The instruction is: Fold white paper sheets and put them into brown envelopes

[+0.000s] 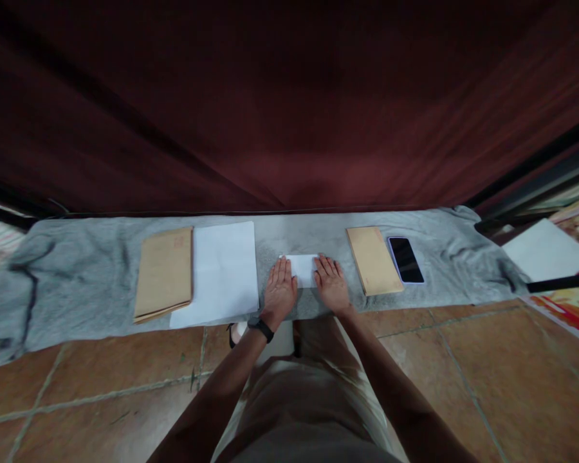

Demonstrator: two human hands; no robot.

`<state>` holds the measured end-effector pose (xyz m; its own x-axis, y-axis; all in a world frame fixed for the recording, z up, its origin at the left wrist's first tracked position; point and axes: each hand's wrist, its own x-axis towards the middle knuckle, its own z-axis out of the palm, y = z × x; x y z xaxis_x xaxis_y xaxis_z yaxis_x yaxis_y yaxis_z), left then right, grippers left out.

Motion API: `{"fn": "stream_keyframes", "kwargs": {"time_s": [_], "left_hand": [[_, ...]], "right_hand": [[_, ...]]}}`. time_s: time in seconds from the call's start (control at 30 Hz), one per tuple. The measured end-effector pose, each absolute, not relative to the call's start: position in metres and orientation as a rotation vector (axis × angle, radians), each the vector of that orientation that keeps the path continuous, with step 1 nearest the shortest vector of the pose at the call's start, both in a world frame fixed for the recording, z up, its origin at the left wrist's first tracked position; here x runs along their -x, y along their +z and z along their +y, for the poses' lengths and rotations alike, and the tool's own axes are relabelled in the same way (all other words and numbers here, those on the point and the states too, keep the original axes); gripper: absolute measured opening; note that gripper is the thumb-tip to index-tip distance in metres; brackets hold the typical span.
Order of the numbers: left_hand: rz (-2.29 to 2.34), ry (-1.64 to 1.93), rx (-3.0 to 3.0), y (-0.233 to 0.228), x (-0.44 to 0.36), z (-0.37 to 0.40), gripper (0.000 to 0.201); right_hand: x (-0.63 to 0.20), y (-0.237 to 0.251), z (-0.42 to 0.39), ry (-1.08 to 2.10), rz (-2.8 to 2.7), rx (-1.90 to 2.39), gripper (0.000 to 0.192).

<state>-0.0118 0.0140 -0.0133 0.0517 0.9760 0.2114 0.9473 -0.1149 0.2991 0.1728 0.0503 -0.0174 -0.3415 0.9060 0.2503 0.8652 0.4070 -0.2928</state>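
On bench, near middle: small white paper. Long side runs left to right, same way as bench. Left hand flat on left end, fingers close together, pointing away from person. Right hand flat on right end, fingers a bit spread, pointing away and leftward. Near bench edge just below hands. Bare grey cloth past paper, up to dark red curtain. Narrow gap left to big white sheets, wider gap right to thin brown envelope.
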Motion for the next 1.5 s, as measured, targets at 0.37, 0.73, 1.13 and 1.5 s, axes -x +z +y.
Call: {"fn": "stream_keyframes", "kwargs": {"time_s": [0.37, 0.73, 1.13, 1.5], "left_hand": [[1.977, 0.502, -2.301, -0.006, 0.014, -0.003, 0.065], [1.742, 0.37, -2.48, 0.005, 0.002, -0.036, 0.054], [1.681, 0.322, -2.537, 0.006, 0.005, -0.038, 0.051], [1.722, 0.33, -2.528, 0.004, 0.008, -0.043, 0.06]], "right_hand": [[-0.193, -0.022, 0.05, 0.235, -2.288, 1.491, 0.051], [-0.197, -0.023, 0.052, 0.249, -2.292, 1.458, 0.057], [-0.18, -0.009, -0.006, 0.308, -2.459, 1.286, 0.046], [-0.195, -0.008, -0.011, 0.22, -2.41, 1.384, 0.049]]}}
